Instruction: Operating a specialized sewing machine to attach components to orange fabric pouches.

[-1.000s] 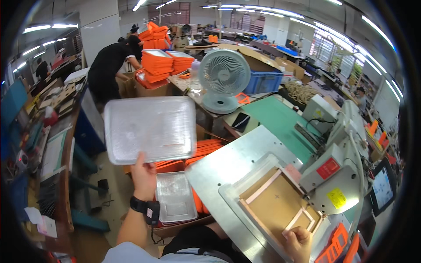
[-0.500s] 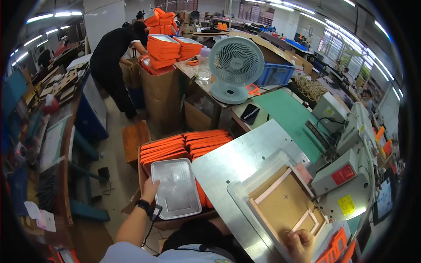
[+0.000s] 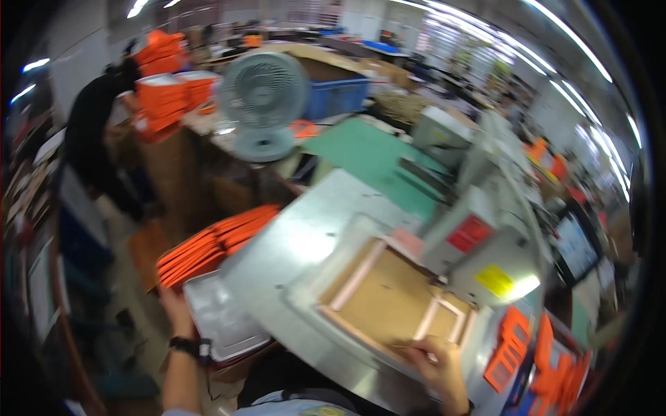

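On the left, my left hand (image 3: pixel 177 312) grips the left edge of a grey, round-cornered flat panel (image 3: pixel 225 319), which has orange along its border. The panel lies over a box of orange pieces, beside the metal table. My right hand (image 3: pixel 433 360) is closed in a pinch at the near edge of a wood-strip frame (image 3: pixel 357 274) with a brown board base. Whatever is between those fingertips is too small and blurred to name. The frame rests on the metal table (image 3: pixel 298 243), below the head of a grey machine (image 3: pixel 496 260).
Orange folded pieces (image 3: pixel 215 239) fill the box at left. Orange cut-outs (image 3: pixel 510 347) lie right of my right hand. A fan (image 3: pixel 263 97) and a blue crate (image 3: pixel 336 97) stand farther back. A person in black (image 3: pixel 97 139) bends at far left; a screen (image 3: pixel 576 239) is at right.
The whole view has swung right, so the scene sits farther left and is blurred. My left hand stays on the panel's edge, and my right hand stays pinched at the frame.
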Demonstrator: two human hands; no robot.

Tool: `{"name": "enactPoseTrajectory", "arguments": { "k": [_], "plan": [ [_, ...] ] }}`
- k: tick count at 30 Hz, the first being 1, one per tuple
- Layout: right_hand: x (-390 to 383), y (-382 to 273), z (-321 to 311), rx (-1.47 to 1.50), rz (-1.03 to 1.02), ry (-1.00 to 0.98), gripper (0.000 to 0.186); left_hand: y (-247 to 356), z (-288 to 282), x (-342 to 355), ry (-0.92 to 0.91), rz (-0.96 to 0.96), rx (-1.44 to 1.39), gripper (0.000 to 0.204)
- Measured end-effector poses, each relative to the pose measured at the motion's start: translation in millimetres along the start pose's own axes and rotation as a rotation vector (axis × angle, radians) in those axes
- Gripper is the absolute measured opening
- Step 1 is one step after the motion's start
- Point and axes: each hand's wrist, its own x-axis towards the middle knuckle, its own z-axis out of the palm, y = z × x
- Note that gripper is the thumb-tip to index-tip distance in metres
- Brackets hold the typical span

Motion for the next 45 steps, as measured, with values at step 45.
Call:
{"name": "enactPoseTrajectory", "arguments": {
  "k": [45],
  "plan": [
    [-166, 74, -173, -0.364, 0.660, 0.213, 0.038, 369, 194, -51, -1.593, 0.739, -0.251, 0.033]
  ]
}}
